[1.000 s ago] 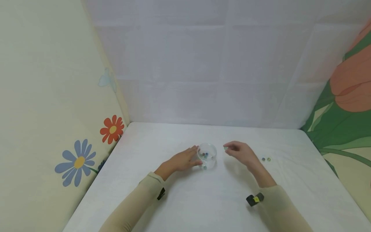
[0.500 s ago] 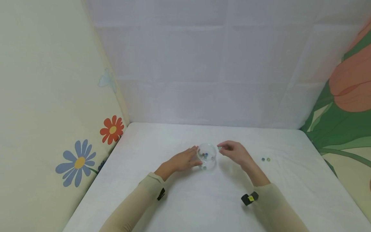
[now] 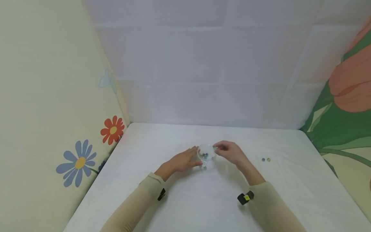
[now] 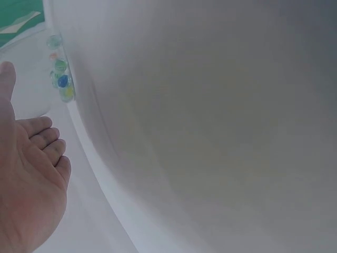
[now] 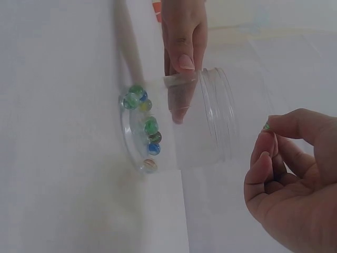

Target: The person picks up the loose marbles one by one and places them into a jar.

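A clear jar (image 3: pixel 207 158) stands upright with its mouth uncovered, and several glass marbles (image 5: pixel 150 126) lie on its bottom. My left hand (image 3: pixel 182 160) holds the jar's left side, thumb in front and fingers behind; the right wrist view shows those fingers through the wall. In the left wrist view the palm faces the jar (image 4: pixel 29 79). My right hand (image 3: pixel 230 152) pinches a small green marble (image 5: pixel 267 126) between thumb and fingertips. These fingertips are at the right of the jar's rim, and the marble is mostly hidden by them.
Two loose marbles, one dark blue (image 3: pixel 263 159) and one yellow-green (image 3: pixel 269 159), lie on the white tabletop (image 3: pixel 232 206) to the right of my right hand. A white cloth backdrop (image 3: pixel 185 64) rises behind the table, with flower-patterned panels at both sides.
My right hand has moved left with the green marble, from apart from the jar to its rim. My left hand and the jar have stayed in place.
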Available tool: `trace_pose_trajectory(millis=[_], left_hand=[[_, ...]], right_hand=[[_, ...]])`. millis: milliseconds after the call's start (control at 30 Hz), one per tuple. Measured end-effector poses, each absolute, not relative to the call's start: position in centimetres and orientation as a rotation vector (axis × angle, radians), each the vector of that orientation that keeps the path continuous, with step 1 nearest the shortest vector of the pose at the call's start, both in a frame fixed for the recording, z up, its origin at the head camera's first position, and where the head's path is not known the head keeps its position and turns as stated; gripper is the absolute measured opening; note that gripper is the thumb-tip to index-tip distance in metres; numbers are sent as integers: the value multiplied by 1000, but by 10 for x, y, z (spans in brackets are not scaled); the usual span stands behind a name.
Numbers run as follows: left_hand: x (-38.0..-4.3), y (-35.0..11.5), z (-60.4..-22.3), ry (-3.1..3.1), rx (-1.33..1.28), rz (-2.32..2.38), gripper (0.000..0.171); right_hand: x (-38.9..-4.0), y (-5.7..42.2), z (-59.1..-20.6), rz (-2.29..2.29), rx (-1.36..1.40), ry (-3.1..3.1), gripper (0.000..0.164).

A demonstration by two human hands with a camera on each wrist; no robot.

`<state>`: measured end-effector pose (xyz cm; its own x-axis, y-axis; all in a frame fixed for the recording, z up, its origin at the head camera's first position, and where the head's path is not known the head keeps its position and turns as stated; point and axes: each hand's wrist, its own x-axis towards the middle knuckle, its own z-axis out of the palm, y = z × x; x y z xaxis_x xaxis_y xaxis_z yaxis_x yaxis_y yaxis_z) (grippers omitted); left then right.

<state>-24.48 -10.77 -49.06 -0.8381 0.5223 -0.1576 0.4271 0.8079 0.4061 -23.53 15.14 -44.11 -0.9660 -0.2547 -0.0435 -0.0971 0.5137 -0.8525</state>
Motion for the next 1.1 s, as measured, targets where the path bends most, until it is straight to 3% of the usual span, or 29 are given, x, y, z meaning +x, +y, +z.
trace_pose_trajectory(millis=[767, 1100], left_hand=[[-243, -107, -493, 2727, 730, 539, 87], [-243, -108, -492, 2735, 724, 518, 88]], right_hand=[[-235, 144, -443, -1426, -336, 2569, 27], [-232, 148, -441, -1380, -390, 2578, 39]])
